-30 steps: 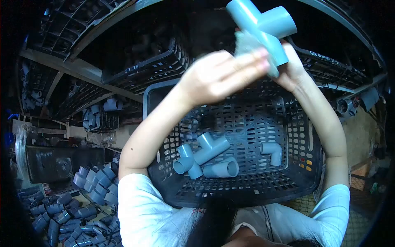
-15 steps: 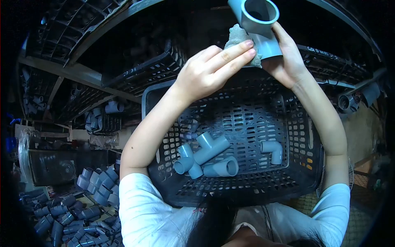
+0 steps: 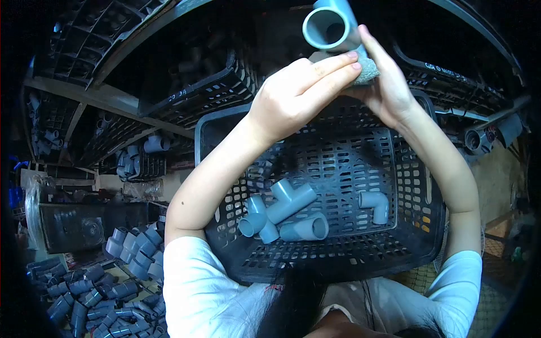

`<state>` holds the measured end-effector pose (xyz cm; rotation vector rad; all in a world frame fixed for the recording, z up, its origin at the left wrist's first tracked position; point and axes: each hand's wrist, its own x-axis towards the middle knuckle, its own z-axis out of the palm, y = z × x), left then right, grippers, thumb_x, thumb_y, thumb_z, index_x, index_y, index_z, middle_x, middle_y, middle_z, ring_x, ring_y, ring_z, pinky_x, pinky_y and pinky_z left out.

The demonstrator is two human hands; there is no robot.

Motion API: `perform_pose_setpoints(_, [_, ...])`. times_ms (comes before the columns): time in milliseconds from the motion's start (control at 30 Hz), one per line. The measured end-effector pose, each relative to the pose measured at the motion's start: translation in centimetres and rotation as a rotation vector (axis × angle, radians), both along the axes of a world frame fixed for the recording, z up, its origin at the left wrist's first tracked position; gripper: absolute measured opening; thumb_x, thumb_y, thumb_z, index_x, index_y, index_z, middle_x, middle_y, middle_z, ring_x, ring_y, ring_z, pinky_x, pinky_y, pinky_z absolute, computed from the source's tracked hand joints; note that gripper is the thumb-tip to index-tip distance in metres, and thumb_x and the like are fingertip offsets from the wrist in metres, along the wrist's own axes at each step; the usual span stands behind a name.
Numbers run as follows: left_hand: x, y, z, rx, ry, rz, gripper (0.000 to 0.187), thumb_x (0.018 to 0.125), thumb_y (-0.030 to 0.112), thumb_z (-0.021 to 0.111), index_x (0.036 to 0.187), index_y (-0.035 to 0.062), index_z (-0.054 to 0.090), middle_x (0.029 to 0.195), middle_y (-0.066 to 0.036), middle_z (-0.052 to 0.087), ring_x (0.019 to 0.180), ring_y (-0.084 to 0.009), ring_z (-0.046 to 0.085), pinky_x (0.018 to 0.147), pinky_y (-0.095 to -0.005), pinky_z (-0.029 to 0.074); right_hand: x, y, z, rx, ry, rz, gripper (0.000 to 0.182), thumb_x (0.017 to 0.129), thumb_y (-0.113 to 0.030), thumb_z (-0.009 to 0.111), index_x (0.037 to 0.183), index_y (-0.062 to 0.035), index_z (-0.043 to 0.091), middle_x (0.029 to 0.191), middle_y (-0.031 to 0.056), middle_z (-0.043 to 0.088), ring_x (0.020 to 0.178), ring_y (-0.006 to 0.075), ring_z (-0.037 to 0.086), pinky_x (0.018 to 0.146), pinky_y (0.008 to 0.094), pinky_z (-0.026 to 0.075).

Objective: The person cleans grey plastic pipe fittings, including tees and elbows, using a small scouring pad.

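Note:
A large grey plastic pipe tee (image 3: 345,25) is held up beyond the basket's far rim, one round opening facing me. My right hand (image 3: 391,84) grips it from the right side, thumb raised along it. My left hand (image 3: 298,96) presses a grey-green rag (image 3: 368,70) against the fitting with its outstretched fingers. Part of the rag and the fitting's lower end are hidden behind the hands. Below my hands, the black basket (image 3: 225,265) contains another tee (image 3: 290,201), a cross-shaped fitting (image 3: 258,221), a short tapered fitting (image 3: 304,227) and an elbow (image 3: 376,206).
A heap of grey fittings (image 3: 96,298) lies on the floor at lower left. Black crates (image 3: 197,98) stand on metal racks (image 3: 90,96) ahead and to the left. More fittings (image 3: 479,139) sit at the right edge.
The pipe tee has turned in my hands, its opening shifting left and slightly down. The rag and my left fingers have moved right across it.

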<state>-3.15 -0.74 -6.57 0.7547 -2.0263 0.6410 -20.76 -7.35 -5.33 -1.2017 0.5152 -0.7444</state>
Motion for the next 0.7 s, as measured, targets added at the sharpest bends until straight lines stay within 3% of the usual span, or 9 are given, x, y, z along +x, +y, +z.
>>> perform_pose_setpoints(33, [0.3, 0.1, -0.1, -0.001, 0.001, 0.004, 0.041, 0.078, -0.002, 0.077, 0.119, 0.0030, 0.073, 0.119, -0.014, 0.072, 0.077, -0.0163, 0.069, 0.066, -0.0256, 0.054, -0.1, -0.5, 0.0, -0.010, -0.046, -0.025, 0.058, 0.106, -0.058, 0.034, 0.133, -0.0112, 0.055, 0.119, 0.0095, 0.067, 0.111, 0.0182, 0.066, 0.093, 0.0453, 0.057])
perform_pose_setpoints(100, [0.8, 0.3, -0.4, 0.026, -0.019, 0.070, 0.042, 0.077, -0.001, 0.078, 0.119, 0.0034, 0.073, 0.120, -0.013, 0.072, 0.075, -0.0165, 0.068, 0.065, -0.0254, 0.054, -0.2, -1.1, -0.1, -0.012, 0.031, -0.142, 0.064, 0.106, -0.060, 0.030, 0.142, -0.0105, 0.048, 0.134, 0.0110, 0.057, 0.121, 0.0187, 0.061, 0.094, 0.0432, 0.059])
perform_pose_setpoints(233, [-0.2, 0.1, 0.4, -0.081, -0.003, 0.013, 0.037, 0.077, 0.001, 0.077, 0.115, 0.0034, 0.074, 0.115, -0.013, 0.074, 0.074, -0.0167, 0.068, 0.066, -0.0257, 0.054, -0.2, 0.3, 0.1, -0.077, 0.059, 0.004, 0.064, 0.106, -0.061, 0.030, 0.144, -0.0113, 0.047, 0.131, 0.0096, 0.057, 0.121, 0.0178, 0.060, 0.100, 0.0425, 0.054])
perform_pose_setpoints(300, [-1.4, 1.1, 0.4, -0.051, -0.044, 0.036, 0.037, 0.077, 0.002, 0.077, 0.114, 0.0031, 0.075, 0.113, -0.012, 0.075, 0.077, -0.0154, 0.069, 0.067, -0.0250, 0.054, 0.4, 1.5, -0.5, -0.146, 0.137, -0.105, 0.065, 0.105, -0.063, 0.030, 0.137, -0.0121, 0.052, 0.119, 0.0066, 0.061, 0.114, 0.0146, 0.062, 0.098, 0.0398, 0.053])
perform_pose_setpoints(433, [0.5, 0.1, 0.2, -0.101, -0.054, 0.050, 0.038, 0.076, -0.001, 0.077, 0.114, 0.0032, 0.075, 0.112, -0.012, 0.075, 0.076, -0.0159, 0.069, 0.064, -0.0243, 0.053, -0.1, 0.4, 0.2, -0.118, 0.051, -0.053, 0.062, 0.107, -0.059, 0.027, 0.138, -0.0117, 0.051, 0.121, 0.0069, 0.063, 0.115, 0.0152, 0.062, 0.096, 0.0374, 0.054])
perform_pose_setpoints(600, [1.9, -0.3, 0.1, -0.152, -0.058, 0.152, 0.038, 0.074, -0.003, 0.079, 0.112, 0.0004, 0.074, 0.112, -0.013, 0.075, 0.073, -0.0179, 0.068, 0.064, -0.0252, 0.054, 0.1, 1.3, 0.9, -0.134, 0.036, -0.189, 0.065, 0.107, -0.058, 0.026, 0.152, -0.0118, 0.033, 0.140, 0.0143, 0.052, 0.130, 0.0214, 0.055, 0.106, 0.0431, 0.051])
perform_pose_setpoints(700, [1.0, 0.4, 0.2, -0.164, -0.003, 0.105, 0.036, 0.076, -0.002, 0.078, 0.112, 0.0009, 0.074, 0.113, -0.012, 0.075, 0.073, -0.0165, 0.068, 0.062, -0.0236, 0.053, -0.2, 0.6, 0.9, -0.183, -0.029, -0.057, 0.064, 0.108, -0.057, 0.027, 0.151, -0.0098, 0.036, 0.136, 0.0141, 0.056, 0.128, 0.0214, 0.057, 0.108, 0.0419, 0.050])
